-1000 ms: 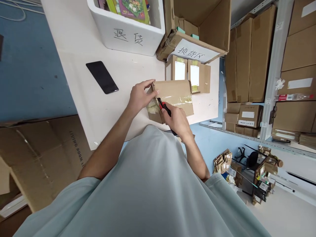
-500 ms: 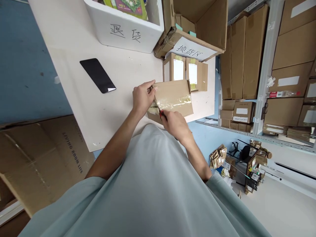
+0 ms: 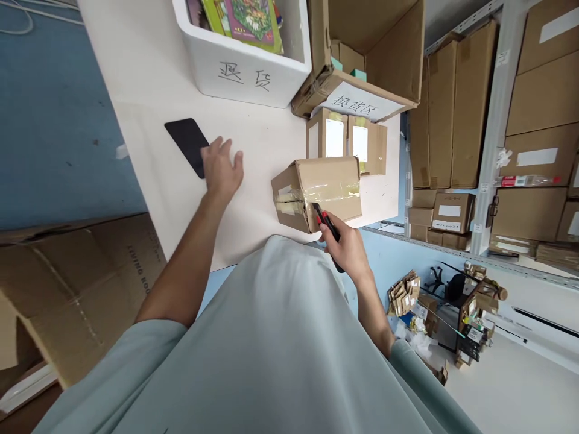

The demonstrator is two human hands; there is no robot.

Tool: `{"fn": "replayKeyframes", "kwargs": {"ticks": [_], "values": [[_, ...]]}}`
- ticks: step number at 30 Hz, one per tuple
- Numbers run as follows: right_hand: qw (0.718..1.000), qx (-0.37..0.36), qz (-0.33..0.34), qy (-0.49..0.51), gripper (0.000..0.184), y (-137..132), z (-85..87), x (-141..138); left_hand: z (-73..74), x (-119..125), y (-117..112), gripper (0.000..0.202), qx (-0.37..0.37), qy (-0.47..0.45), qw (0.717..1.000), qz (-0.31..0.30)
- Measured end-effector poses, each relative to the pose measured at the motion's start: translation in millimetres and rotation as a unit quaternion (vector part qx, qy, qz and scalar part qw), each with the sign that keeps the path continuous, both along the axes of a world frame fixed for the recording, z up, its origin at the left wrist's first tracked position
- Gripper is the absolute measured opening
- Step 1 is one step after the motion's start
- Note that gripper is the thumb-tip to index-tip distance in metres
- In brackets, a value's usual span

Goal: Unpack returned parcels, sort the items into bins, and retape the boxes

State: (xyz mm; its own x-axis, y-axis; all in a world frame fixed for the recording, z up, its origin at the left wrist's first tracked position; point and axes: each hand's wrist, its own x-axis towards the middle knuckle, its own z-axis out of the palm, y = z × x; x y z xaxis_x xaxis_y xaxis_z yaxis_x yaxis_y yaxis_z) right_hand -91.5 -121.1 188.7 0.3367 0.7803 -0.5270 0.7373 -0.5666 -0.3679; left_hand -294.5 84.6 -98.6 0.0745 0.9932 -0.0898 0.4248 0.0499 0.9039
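My right hand grips a black and red utility knife, its tip close to the near left edge of a taped cardboard box. Clear tape runs across the box's top and down its left end. Whether the blade touches the cardboard, I cannot tell. Off to the left, my left hand is open with fingers spread, holding nothing. It hovers over or rests by the right edge of a black smartphone lying on the white table.
Behind the taped box stand two smaller labelled boxes. At the back are a white foam bin holding colourful books and an open carton. Shelves of cartons line the right. A large carton stands at lower left.
My left hand has let go of the box and moved left to the phone. My right hand has drawn back a little with the utility knife, which shows more fully.
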Motion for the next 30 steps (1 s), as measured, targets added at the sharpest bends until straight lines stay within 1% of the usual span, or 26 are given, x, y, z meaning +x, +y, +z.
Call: {"fn": "replayKeyframes", "kwargs": {"ticks": [2,3,5,7,9,12,14,16,18,20,21,23,24,25,27,30], "values": [[0.999,0.011,-0.024,0.017,0.047,-6,-5.4,3,-21.6,-24,15,0.147,-0.035,0.042,0.998,0.008],[0.999,0.016,-0.031,0.025,0.048,-9,-8.2,4,-29.6,-34,21,0.151,-0.051,0.058,0.997,0.008],[0.998,0.022,-0.037,0.037,0.048,-13,-13.1,5,-40.7,-47,32,0.15,-0.074,0.077,0.994,-0.003],[0.998,0.024,-0.039,0.042,0.048,-15,-16.1,6,-47.3,-55,39,0.146,-0.091,0.091,0.991,-0.019],[0.998,0.024,-0.046,0.041,0.048,-16,-16.9,8,-50.8,-58,43,0.144,-0.1,0.104,0.989,-0.029],[0.997,0.032,-0.066,0.036,0.049,-16,-15.5,15,-48.7,-55,42,0.146,-0.099,0.112,0.989,-0.025],[0.995,0.046,-0.077,0.035,0.049,-16,-15.0,23,-38.8,-45,36,0.143,-0.078,0.102,0.991,-0.026],[0.994,0.06,-0.082,0.026,0.048,-17,-17.1,33,-19.6,-28,21,0.131,-0.043,0.079,0.994,-0.058],[0.994,0.077,-0.08,-0.011,0.048,-18,-23.1,47,7.9,-7,-3,0.116,-0.004,0.039,0.99,-0.134],[0.989,0.101,-0.071,-0.084,0.049,-20,-33.4,65,39.5,15,-31,0.109,0.038,0.004,0.975,-0.218],[0.983,0.116,-0.066,-0.13,0.05,-20,-39.6,74,55.0,24,-45,0.108,0.051,-0.003,0.967,-0.248],[0.965,0.136,-0.053,-0.218,0.05,-21,-52.7,92,81.7,36,-66,0.112,0.058,0.002,0.958,-0.281],[0.958,0.138,-0.046,-0.249,0.049,-21,-59.0,101,91.9,40,-73,0.114,0.056,0.006,0.956,-0.289],[0.953,0.133,-0.037,-0.269,0.049,-20,-64.8,108,99.8,43,-77,0.116,0.054,0.012,0.955,-0.293],[0.955,0.108,-0.013,-0.277,0.049,-19,-74.0,118,109.0,45,-79,0.116,0.051,0.026,0.955,-0.292],[0.961,0.077,0.04,-0.261,0.051,-18,-81.5,125,112.2,49,-75,0.115,0.052,0.054,0.958,-0.276]]}}
